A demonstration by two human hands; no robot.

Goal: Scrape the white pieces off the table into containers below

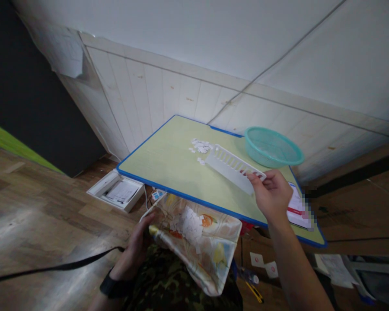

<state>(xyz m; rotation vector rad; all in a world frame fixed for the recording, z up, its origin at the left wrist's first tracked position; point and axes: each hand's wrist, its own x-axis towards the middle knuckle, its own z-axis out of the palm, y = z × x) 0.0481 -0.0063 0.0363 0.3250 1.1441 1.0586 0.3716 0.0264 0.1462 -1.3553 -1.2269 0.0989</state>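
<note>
My right hand (272, 194) pinches the slotted basket (230, 166), edge down on the table (155, 160) like a scraper. Left hand (136, 246) grips the printed tray (210, 250) just below the table's edge, as a catcher.

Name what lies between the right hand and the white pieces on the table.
Head view: a white slotted rack spans that stretch, its near end in the right hand, its far end at the white pieces.
</note>
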